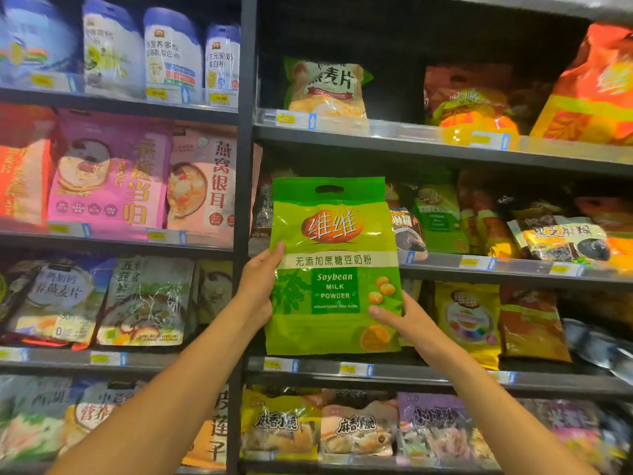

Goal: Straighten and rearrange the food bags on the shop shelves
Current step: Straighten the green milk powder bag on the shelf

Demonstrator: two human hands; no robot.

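Observation:
A green bag of soybean milk powder [334, 265] is held upright in front of the right-hand shelves, facing me. My left hand [258, 286] grips its left edge, thumb on the front. Holding the lower right corner is my right hand [402, 318], with the thumb laid across the front. The bag covers part of the second and third shelf levels behind it. A second green bag of the same kind [438, 217] stands further back on the shelf to the right.
A black upright post [245, 132] splits the shelving into two bays. The left bay holds purple and pink bags [109, 173]. On the right are an oat bag [327, 87], orange bags [592, 87], a yellow bag [467, 320] and dark sesame bags [561, 240]. Price tags line the shelf edges.

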